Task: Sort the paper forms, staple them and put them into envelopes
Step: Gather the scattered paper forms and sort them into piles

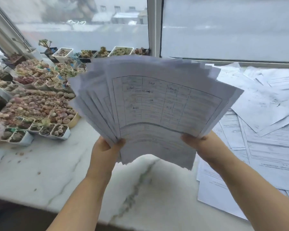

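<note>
Gripping a thick sheaf of paper forms (155, 104) by its near edge, both hands held it lifted above the marble surface (48, 172) — the left hand (105, 151) had its thumb laid over the near left corner with the fingers hidden behind the sheets, and the right hand (200, 144) pinched the near right corner the same way. The sheets fanned out toward the far side, their edges stepped and blurred, and the front sheet showed a ruled table with handwriting too soft to read. More loose forms (264, 130) lay overlapping on the right of the surface, well apart from the sheaf. On the left sat trays of small succulents (35, 104) in white pots — crowded up to the window (83, 30) on the far side.
</note>
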`<state>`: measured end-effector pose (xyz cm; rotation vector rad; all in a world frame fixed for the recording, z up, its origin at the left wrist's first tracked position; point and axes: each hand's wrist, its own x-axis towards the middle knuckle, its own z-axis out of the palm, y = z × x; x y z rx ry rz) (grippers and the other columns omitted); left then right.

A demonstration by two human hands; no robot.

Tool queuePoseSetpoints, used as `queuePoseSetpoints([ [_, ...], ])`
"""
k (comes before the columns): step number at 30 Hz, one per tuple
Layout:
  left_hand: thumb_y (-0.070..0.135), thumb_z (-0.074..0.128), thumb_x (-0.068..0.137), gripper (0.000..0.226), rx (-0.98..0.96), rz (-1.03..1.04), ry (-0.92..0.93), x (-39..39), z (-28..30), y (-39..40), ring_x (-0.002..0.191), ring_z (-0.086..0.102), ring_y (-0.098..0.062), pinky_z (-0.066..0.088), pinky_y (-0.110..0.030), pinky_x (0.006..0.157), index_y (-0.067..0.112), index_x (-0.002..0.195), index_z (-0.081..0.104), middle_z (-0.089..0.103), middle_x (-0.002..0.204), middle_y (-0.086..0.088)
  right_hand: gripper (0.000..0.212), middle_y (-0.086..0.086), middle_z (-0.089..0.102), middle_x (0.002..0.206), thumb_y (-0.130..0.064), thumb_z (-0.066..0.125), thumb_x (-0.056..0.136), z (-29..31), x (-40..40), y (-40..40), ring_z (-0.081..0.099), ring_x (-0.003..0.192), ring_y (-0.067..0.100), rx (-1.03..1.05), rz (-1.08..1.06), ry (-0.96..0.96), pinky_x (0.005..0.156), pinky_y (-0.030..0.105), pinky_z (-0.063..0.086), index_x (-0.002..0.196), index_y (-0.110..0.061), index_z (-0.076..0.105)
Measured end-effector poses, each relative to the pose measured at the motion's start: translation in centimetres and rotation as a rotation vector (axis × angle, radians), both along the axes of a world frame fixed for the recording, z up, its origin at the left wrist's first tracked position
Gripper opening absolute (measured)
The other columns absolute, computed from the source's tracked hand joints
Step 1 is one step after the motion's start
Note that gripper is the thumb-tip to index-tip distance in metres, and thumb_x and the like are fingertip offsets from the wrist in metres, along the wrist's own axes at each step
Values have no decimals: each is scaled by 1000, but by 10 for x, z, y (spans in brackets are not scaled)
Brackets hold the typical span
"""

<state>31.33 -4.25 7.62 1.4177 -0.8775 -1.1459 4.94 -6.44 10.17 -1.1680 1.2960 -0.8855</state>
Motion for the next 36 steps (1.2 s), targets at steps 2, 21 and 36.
queuePoseSetpoints([
  [2,1,67,84,27,-77,44,8,5,6,4,83,66,-8,53,-21,70,13,107,63,73,95,7,33,-19,72,97,-6,63,91,5,14,-2,65,97,0,-45,-31,-32,79,23,51,98,-38,67],
  [21,8,50,98,39,17,-23,-192,8,-36,19,109,46,22,38,-6,90,37,123,44,53,122,24,40,-9,67,121,-15,59,86,-51,53,8,59,118,12,86,-44,-11,92,29,48,123,-31,56],
  [36,14,66,82,46,539,-113,-990,23,-66,21,112,47,-35,43,-45,92,8,125,51,55,120,-15,21,-11,61,101,-25,58,93,-70,-5,29,58,85,5,275,-84,412,56,17,42,112,-30,52],
])
